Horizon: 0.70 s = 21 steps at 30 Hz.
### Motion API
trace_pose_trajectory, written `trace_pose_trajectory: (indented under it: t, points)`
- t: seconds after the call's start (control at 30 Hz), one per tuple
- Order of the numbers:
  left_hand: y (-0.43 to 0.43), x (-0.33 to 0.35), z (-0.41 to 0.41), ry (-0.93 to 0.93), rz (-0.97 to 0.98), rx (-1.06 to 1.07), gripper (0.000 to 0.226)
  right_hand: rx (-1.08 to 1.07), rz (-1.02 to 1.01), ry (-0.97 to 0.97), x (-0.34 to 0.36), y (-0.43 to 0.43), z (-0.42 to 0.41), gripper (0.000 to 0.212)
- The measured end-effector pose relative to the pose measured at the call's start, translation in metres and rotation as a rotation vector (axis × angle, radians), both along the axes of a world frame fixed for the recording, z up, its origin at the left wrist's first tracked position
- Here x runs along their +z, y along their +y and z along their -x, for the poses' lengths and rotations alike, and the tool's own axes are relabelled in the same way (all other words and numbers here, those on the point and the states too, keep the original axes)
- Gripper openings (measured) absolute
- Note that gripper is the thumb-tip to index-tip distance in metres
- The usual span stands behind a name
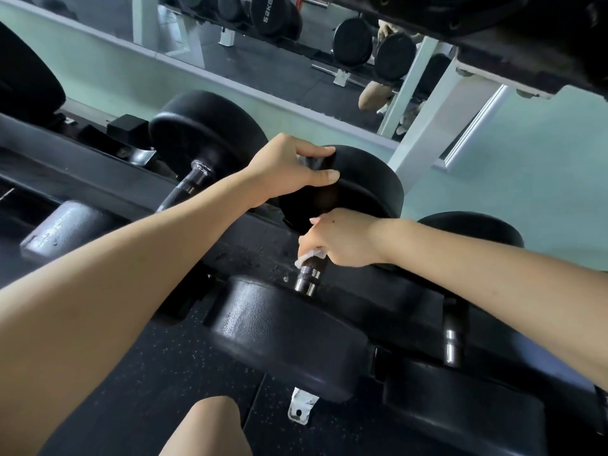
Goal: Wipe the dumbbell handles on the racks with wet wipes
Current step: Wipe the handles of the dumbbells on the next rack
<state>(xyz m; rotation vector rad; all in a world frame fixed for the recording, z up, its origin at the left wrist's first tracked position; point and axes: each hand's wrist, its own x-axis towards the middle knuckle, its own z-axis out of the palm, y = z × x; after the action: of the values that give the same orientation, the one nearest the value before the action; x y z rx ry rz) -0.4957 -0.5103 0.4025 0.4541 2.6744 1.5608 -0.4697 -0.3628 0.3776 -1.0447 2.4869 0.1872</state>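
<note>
A black dumbbell lies on the low rack [108,189], its near head [289,337] toward me and its far head [365,189] by the wall. My right hand [342,238] is wrapped round its metal handle [307,278] with a white wet wipe [309,256] bunched under the fingers. My left hand [289,169] grips the top edge of the far head, thumb along its side. Most of the handle is hidden under my right hand.
Another dumbbell [207,133] with a bare knurled handle [184,189] lies to the left, a third [454,343] under my right forearm. An upper rack shelf [513,60] hangs overhead at right. A wall mirror [263,60] is behind. My knee [207,426] is below.
</note>
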Motion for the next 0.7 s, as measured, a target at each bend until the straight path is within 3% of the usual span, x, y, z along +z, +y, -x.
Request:
trace_pose_trajectory:
  t: [0.07, 0.17, 0.27, 0.37, 0.53, 0.6, 0.7]
  points:
    - [0.000, -0.002, 0.001, -0.001, -0.010, -0.002, 0.047, 0.016, 0.046, -0.014, -0.007, 0.004, -0.011, 0.060]
    - [0.000, -0.005, 0.003, -0.003, -0.023, 0.001, 0.047, 0.114, 0.181, -0.010, -0.014, 0.013, -0.033, 0.058]
    - [-0.001, -0.004, 0.003, -0.007, -0.025, -0.008, 0.048, 0.227, 0.216, 0.082, -0.013, 0.021, -0.040, 0.067]
    - [-0.003, -0.003, 0.003, -0.004, -0.019, -0.018, 0.047, 0.165, 0.182, 0.229, -0.010, 0.027, -0.028, 0.078]
    - [-0.004, -0.003, 0.002, 0.001, -0.024, -0.020, 0.044, 0.087, 0.267, 0.315, -0.023, 0.029, -0.024, 0.049]
    - [-0.005, -0.003, 0.002, 0.027, -0.004, -0.026, 0.045, 0.113, 0.360, 0.335, -0.027, 0.027, -0.027, 0.026]
    - [-0.008, -0.004, 0.005, 0.073, 0.045, -0.056, 0.047, 0.211, 0.402, 0.344, -0.035, 0.030, -0.022, 0.017]
